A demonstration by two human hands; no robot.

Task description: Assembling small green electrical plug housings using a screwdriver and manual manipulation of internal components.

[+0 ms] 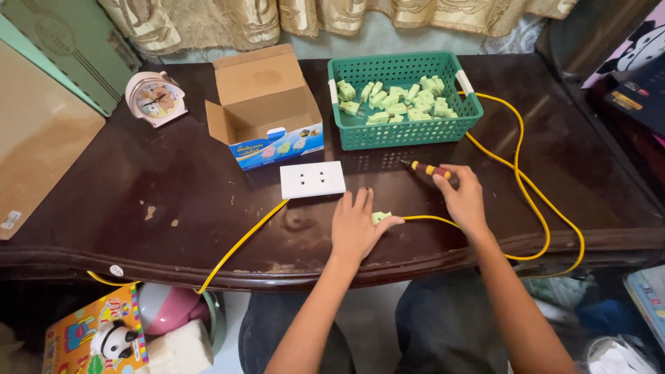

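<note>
one open cardboard box (267, 111), blue-fronted, sits beside green basket (404, 100).

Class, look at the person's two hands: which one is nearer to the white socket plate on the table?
Left. The left hand lies just below-right of the white socket plate; the right hand is farther right, gripping a screwdriver.

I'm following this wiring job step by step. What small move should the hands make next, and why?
Probably bring the screwdriver tip down to the green plug. The left hand already pins the plug on the table at the yellow cable's end, while the right hand holds the screwdriver pointing away from it.
</note>
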